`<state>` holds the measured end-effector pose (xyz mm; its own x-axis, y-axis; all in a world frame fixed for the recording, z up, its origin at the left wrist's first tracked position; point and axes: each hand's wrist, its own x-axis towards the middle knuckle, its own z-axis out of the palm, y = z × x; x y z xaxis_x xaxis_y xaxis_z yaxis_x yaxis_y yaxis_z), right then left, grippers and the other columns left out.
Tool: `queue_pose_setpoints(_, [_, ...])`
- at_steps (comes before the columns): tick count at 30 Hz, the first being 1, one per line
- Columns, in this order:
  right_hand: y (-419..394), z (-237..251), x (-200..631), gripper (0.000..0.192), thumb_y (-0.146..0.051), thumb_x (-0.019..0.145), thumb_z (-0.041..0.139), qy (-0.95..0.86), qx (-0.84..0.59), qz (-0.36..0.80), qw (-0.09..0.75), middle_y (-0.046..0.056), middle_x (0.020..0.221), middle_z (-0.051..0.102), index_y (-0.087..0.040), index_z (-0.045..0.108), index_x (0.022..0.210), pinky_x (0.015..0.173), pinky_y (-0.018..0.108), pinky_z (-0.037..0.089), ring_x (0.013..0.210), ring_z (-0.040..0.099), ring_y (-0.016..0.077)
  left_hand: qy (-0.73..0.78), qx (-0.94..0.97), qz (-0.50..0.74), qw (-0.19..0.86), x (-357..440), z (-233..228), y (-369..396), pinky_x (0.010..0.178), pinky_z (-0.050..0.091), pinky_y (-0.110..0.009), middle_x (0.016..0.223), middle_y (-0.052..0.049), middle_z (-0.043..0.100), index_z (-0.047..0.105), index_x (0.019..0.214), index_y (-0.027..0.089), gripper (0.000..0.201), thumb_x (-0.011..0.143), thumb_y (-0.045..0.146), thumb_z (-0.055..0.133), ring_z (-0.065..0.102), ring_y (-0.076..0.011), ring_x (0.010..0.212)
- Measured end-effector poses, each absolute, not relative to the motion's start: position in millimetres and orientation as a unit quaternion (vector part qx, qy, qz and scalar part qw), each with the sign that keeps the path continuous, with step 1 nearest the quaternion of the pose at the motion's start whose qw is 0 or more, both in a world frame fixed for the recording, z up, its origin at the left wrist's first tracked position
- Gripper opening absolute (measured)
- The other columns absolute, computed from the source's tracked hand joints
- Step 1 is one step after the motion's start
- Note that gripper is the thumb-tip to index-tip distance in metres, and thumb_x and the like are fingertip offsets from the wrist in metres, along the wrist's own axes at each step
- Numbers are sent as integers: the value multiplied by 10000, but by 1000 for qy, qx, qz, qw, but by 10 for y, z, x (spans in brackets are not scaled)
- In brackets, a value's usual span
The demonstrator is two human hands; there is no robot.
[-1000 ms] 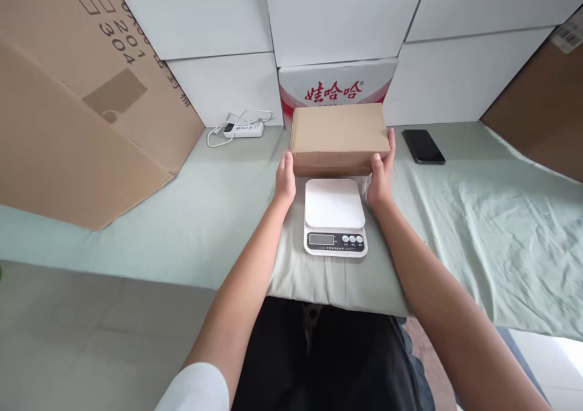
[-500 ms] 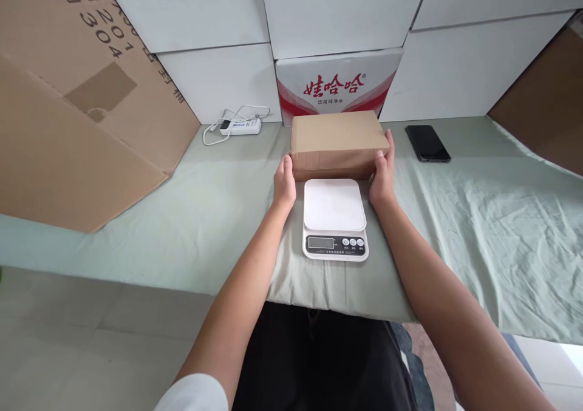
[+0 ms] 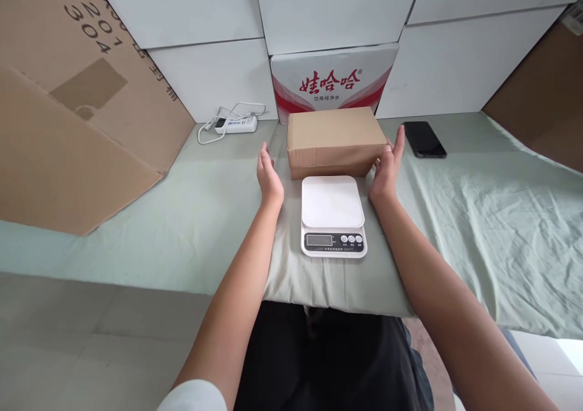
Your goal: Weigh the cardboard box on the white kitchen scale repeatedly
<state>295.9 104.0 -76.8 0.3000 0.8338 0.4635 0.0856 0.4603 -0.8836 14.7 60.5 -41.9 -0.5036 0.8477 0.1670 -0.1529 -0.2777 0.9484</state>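
A closed brown cardboard box (image 3: 337,138) rests on the cloth-covered table, just behind a white digital kitchen scale (image 3: 333,203). The scale has a flat square platform, a small blank-looking display and three round buttons. My left hand (image 3: 269,174) is held upright to the left of the box, apart from it, with nothing in it and its fingers stretched out. Beside the right end of the box is my right hand (image 3: 387,167), fingers extended and open. It is at the box's corner; whether it still touches cannot be made out.
Behind the box stands a white and red carton (image 3: 334,80) against white boxes. A white power strip (image 3: 237,124) with a cable lies at the back left, a black phone (image 3: 425,139) at the back right. Large cardboard sheets (image 3: 91,144) flank the left side; a brown box (image 3: 542,95) stands right.
My left hand has come off the box and moved left. My right hand has loosened, its fingers opening outward. The box stays behind the scale; the view has shifted slightly.
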Motion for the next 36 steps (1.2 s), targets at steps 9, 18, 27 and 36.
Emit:
queue_pose_setpoints(9, [1142, -803, 3140, 1075, -997, 796, 466, -376, -442, 368, 727, 113, 1710, 513, -478, 307, 1724, 1252, 646, 493, 1494, 662, 354, 464, 258, 732, 426, 0, -234, 556, 1329, 492, -347, 1934, -51, 330, 520, 1714, 354, 885, 1075, 843, 152, 394, -232, 1768])
queue_pose_setpoints(18, [998, -613, 2964, 951, -963, 784, 515, -409, -450, 381, 696, 77, 1579, 641, -439, 512, 1577, 1157, 547, 560, 1440, 682, 333, 433, 289, 699, 490, 48, -240, 567, 1220, 590, -380, 1752, -121, 620, 659, 1588, 319, 868, 1058, 873, 251, 659, -286, 1584])
queue_pose_setpoints(27, [899, -550, 2883, 875, -907, 797, 585, -430, -451, 376, 686, 55, 1615, 648, -397, 571, 1509, 1176, 501, 555, 1498, 634, 310, 433, 307, 693, 488, 70, -243, 577, 1227, 586, -396, 1723, -110, 653, 725, 1478, 305, 805, 1071, 849, 294, 668, -295, 1574])
queue_pose_setpoints(36, [915, -547, 2892, 888, -932, 787, 559, -423, -452, 381, 686, 58, 1506, 698, -399, 567, 1498, 1134, 514, 575, 1417, 684, 323, 434, 317, 694, 480, 67, -247, 575, 1235, 580, -422, 1684, -124, 686, 754, 1441, 313, 858, 1016, 926, 332, 657, -321, 1585])
